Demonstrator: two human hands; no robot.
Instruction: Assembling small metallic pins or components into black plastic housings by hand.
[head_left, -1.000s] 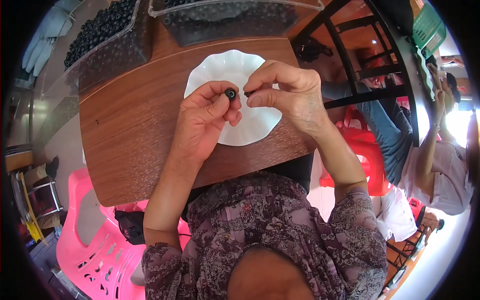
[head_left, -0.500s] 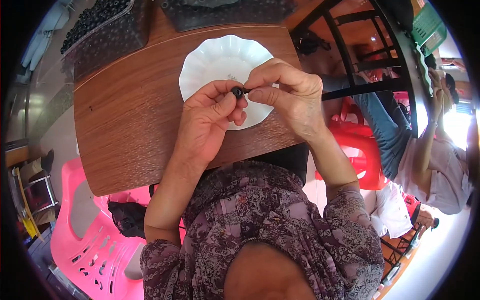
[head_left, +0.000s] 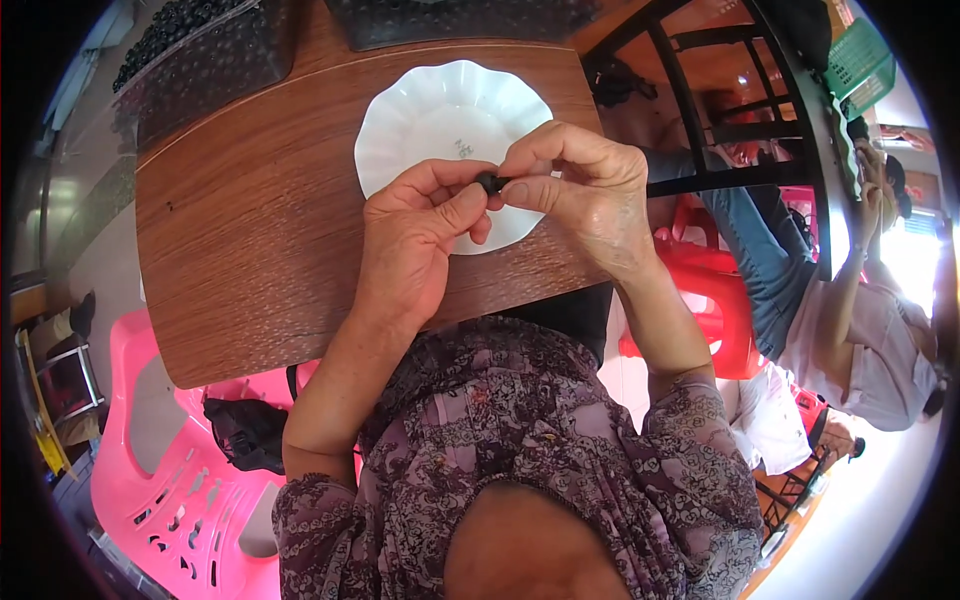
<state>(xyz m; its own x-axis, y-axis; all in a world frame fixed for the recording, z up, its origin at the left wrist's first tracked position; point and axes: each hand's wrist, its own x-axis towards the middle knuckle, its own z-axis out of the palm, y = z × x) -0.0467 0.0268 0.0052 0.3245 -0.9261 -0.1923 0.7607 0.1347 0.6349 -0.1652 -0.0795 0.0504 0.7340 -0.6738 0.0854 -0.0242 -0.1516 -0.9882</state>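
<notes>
Over the near part of a white scalloped plate (head_left: pixel 400 125), both my hands meet at the fingertips. My left hand (head_left: pixel 412 230) pinches a small round black part (head_left: pixel 488 182) between thumb and index finger, its other fingers curled beneath. Closed in a pinch, my right hand (head_left: pixel 592 200) comes in from the right side. Its thumb and index fingertips grip a tiny dark piece that touches the black part; the fingers mostly hide it, and its kind cannot be made out. Part of the plate lies hidden under my hands.
The plate stands on a brown wooden table (head_left: pixel 240 240). At the far left a clear bin (head_left: pixel 215 75) holds many small black parts; another bin (head_left: pixel 450 25) stands beyond the plate. A pink chair (head_left: pixel 150 470), a red stool (head_left: pixel 700 300) and a seated person (head_left: pixel 850 330) flank me.
The black part has turned so that its hole no longer faces up at me. My right fingertips have shifted slightly right. The whole view has tilted a little.
</notes>
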